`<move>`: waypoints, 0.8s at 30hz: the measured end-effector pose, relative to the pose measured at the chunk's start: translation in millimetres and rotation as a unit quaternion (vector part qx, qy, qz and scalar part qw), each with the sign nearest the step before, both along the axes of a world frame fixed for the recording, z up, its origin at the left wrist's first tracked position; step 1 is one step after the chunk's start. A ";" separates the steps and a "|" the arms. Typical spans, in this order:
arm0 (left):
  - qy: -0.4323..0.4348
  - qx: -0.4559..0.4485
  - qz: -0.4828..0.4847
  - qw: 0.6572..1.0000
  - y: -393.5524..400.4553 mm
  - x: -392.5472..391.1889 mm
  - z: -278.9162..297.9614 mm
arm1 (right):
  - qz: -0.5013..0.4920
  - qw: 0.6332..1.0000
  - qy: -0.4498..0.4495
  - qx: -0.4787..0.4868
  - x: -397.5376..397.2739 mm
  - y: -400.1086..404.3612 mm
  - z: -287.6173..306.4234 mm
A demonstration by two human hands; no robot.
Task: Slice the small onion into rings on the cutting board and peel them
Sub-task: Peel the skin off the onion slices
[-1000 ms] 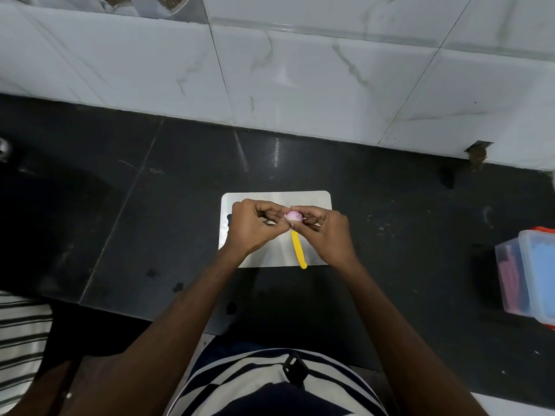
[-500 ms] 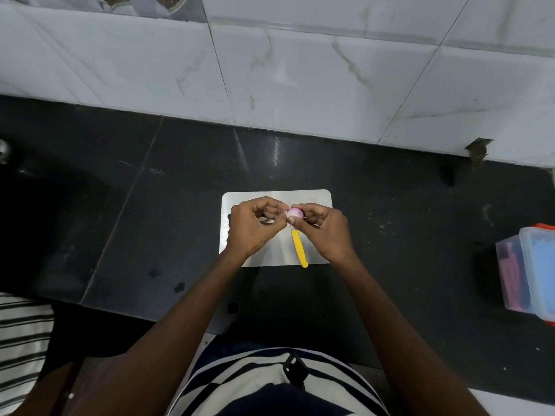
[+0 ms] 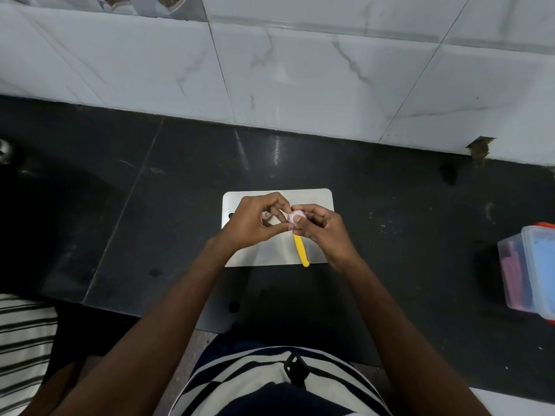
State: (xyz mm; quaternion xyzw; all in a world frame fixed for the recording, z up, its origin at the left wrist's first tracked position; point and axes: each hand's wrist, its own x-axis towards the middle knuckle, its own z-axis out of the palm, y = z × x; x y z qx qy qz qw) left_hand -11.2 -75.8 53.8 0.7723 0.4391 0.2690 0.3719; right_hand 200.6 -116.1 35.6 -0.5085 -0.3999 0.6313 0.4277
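Note:
A small pale pink onion [image 3: 295, 216] is pinched between the fingertips of both hands, just above the white cutting board [image 3: 318, 199]. My left hand [image 3: 255, 222] grips it from the left with thumb and fingers closed on it. From the right, my right hand [image 3: 322, 228] holds it, thumb pressed on its near side. A knife with a yellow handle [image 3: 301, 252] lies on the board under my right hand; its blade is hidden by the hands.
The board lies on a dark stone counter [image 3: 390, 235] against a white marble-tiled wall [image 3: 300, 70]. A clear plastic box with a red base [image 3: 531, 271] stands at the right edge. A metal object [image 3: 4, 150] shows at the far left.
Both hands stay together on the onion over the board; the fingers have shifted slightly around it. The knife has not moved.

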 end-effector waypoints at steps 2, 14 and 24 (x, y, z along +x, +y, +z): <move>0.017 0.020 -0.021 0.999 7.1 -0.5 1.1 | -0.001 1.000 0.015 -0.016 0.7 0.2 0.8; 0.001 0.032 -0.070 0.997 14.5 -0.5 5.1 | 0.037 0.999 0.026 -0.026 14.0 6.2 0.6; 0.020 0.002 -0.062 0.998 15.1 -1.8 2.3 | 0.016 0.994 0.071 -0.078 13.1 6.7 -2.0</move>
